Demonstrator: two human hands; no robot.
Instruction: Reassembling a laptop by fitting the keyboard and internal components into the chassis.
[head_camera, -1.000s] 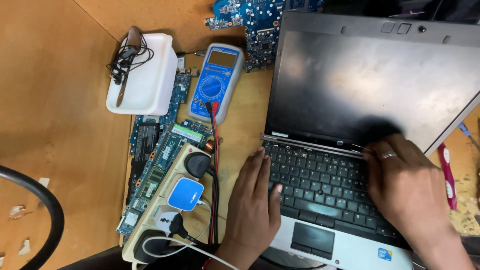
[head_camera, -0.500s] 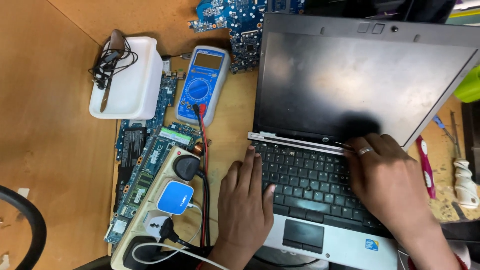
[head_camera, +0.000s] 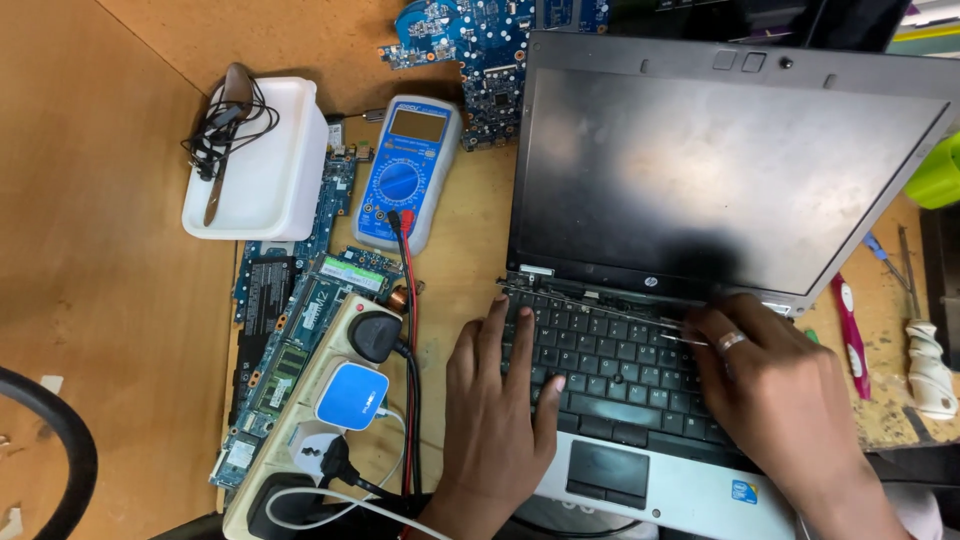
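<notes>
An open silver-grey laptop with a dark, switched-off screen and black keyboard (head_camera: 700, 250) sat on the brown wooden bench (head_camera: 90, 300), filling the 3 o'clock half of the view. The left hand (head_camera: 497, 400) lay flat over the keyboard's 9 o'clock edge, fingers spread and lightly curved, fingertips touching the keys, gripping nothing. The right hand (head_camera: 775, 385), a ring on one finger, rested loosely curled over the keys near the hinge at the keyboard's 2 o'clock corner; whether it pinched anything there could not be told.

Just beside the left hand, at its 9 o'clock, lay a cream power strip (head_camera: 330, 400) carrying a black plug, a blue-and-white adapter and a white plug. A blue digital multimeter with red and black leads (head_camera: 408, 170) lay at the hand's 11 o'clock, green-and-blue circuit boards (head_camera: 290, 330) beside it. A white rectangular plastic tray holding a coiled black cable (head_camera: 262, 160) stood farther toward 10 o'clock. A red-handled tool (head_camera: 850, 335) lay at the laptop's 3 o'clock.
</notes>
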